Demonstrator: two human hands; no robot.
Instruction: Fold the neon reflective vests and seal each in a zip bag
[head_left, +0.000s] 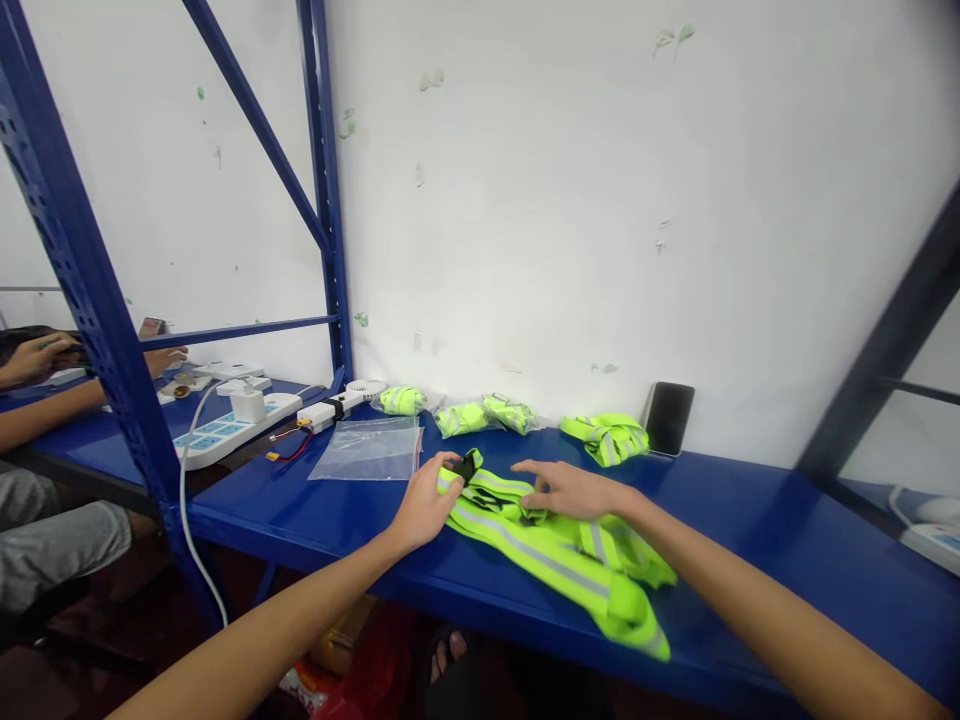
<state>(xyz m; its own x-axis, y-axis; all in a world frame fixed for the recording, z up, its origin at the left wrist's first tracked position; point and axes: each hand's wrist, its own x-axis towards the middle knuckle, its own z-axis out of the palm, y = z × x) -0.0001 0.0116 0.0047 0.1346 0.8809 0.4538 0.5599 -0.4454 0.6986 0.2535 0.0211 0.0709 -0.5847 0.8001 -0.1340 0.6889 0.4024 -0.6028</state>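
The left hand [427, 503] has its fingers [448, 462] closed on a small black plastic buckle [466, 466], partly hiding it, at the edge of a neon-yellow reflective safety vest [544, 555]. The vest lies bunched on the blue metal counter [750, 510], its folds obscuring its shape. The right hand [571, 490] rests open on top.

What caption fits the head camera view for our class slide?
Left hand grips the black buckle of a neon reflective vest on a blue steel shelf, right hand on the fabric.

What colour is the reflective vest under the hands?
The vest: neon yellow-green, grey stripes; head view.
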